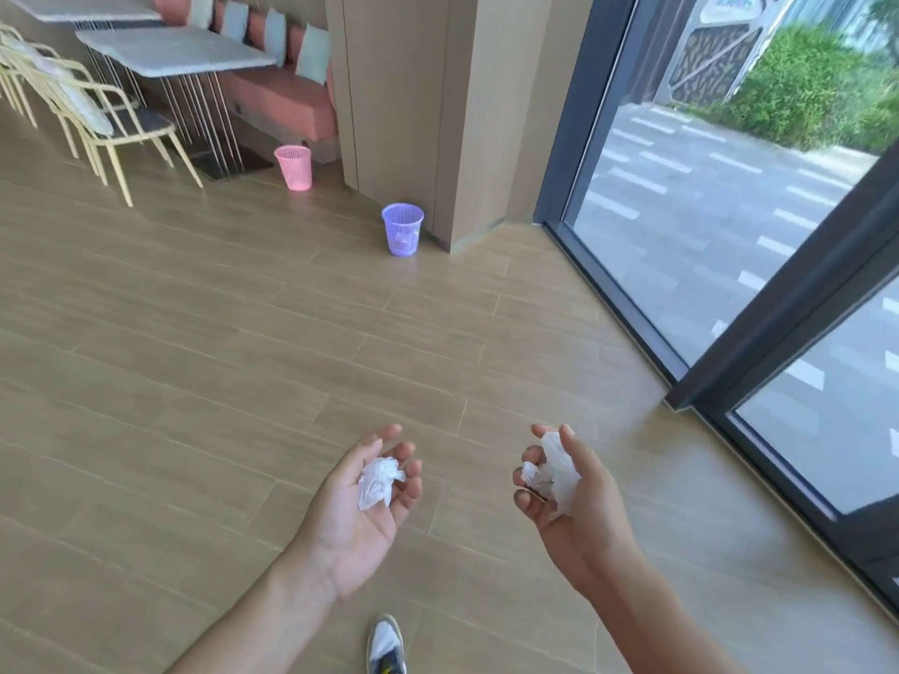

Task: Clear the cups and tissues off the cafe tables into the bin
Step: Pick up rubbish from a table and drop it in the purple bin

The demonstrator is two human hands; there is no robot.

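— While both hands are loaded, what does each one carry, and where does it sit relative to the purple bin (403, 229)?

— Left hand (357, 503): palm up, fingers loosely curled round the left tissue (379, 481), thumb held away from it. Right hand (566, 498): turned on edge, fingers curled and gripping the right tissue (554, 471). Both hands are well apart from the purple bin, on the near side of it. The left hand is almost in line with it and the right hand is off to its right.

— State orientation and long axis of each tissue.

— Left tissue: a compact wad. Its long axis runs from the palm out to the fingertips, and the far end points roughly toward the purple bin. Right tissue: longer and narrower. Its long axis runs near to far, and the upper end sticks out above the fingers and leans slightly toward the bin side.

— Condition of the material?

— Both are white and heavily crumpled, with sharp creases. The left is balled. The right is a twisted strip with a loose tail below the fingers.

— Surroundings, same reference?

— The purple bin stands upright on the wood floor (194, 357), just beside a wooden pillar (438, 114). A pink bin (293, 167) stands beyond it to the left, near a table (175, 53) and chairs (97, 119). Glass doors (705, 211) lie to its right. One shoe (386, 644) shows at the bottom edge.
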